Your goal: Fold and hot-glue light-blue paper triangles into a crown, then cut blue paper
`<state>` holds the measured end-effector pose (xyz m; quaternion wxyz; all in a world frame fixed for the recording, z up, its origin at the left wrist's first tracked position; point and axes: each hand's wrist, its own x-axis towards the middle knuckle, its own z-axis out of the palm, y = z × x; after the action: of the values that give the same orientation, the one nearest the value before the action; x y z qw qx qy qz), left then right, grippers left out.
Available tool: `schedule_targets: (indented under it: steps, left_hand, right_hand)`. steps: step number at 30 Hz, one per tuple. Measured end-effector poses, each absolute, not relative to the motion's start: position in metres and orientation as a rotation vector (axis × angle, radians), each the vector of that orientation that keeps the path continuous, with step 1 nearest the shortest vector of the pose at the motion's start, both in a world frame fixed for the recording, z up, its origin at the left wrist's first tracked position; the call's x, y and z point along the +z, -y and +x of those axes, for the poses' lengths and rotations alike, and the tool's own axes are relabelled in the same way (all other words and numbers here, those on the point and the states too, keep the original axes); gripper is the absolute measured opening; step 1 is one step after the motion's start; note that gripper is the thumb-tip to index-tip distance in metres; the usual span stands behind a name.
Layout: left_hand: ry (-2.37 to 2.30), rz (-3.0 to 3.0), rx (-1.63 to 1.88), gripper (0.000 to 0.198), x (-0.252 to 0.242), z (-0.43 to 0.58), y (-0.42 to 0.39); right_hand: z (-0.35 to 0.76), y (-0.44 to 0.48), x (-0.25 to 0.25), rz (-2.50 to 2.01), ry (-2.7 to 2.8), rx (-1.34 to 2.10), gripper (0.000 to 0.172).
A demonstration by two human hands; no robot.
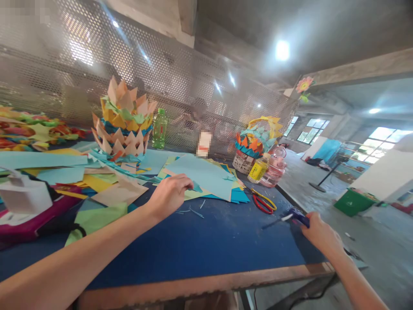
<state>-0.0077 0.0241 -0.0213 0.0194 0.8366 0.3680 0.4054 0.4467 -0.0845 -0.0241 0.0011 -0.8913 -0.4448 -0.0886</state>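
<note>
My left hand [171,194] is closed in a pinch over the papers, with a small folded piece of teal paper [196,187] at its fingertips. Beneath and beyond it lies a stack of light blue paper sheets [206,172], with yellow and darker blue edges showing below. At the table's right side, my right hand [322,233] is wrapped round a dark purple glue gun [300,216], its front pointing left. Scissors [263,202] with red and yellow handles lie between the stack and the glue gun.
A tiered paper craft [124,122] stands behind at left, beside a green bottle [159,129]. A paper-trimmed basket [245,159], a yellow-labelled bottle [259,168] and a pink jug [274,170] stand at back right. A white charger [26,196] sits on a magenta power strip [61,206].
</note>
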Motion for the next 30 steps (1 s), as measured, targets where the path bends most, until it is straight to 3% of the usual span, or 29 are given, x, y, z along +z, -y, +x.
schedule_targets:
  steps: [5,12,17,30]
  left_hand:
    - [-1.151,2.614,1.254,0.030,-0.022,-0.008,-0.025]
    - [-1.141,2.603,1.262,0.029,-0.024,-0.010,-0.027]
    - [-1.161,2.593,1.306,0.028,-0.026,-0.014,-0.032]
    - [-1.233,2.644,1.263,0.032,-0.025,-0.016,-0.032]
  right_hand:
    - [0.425,0.078,-0.012,-2.426,1.383,-0.304,0.044]
    - [0.329,0.051,0.015,-1.678,1.735,0.174,0.041]
    - [0.261,0.029,0.023,-1.357,2.044,0.307,0.031]
    - [0.242,0.012,-0.014,-1.198,2.174,0.391,0.022]
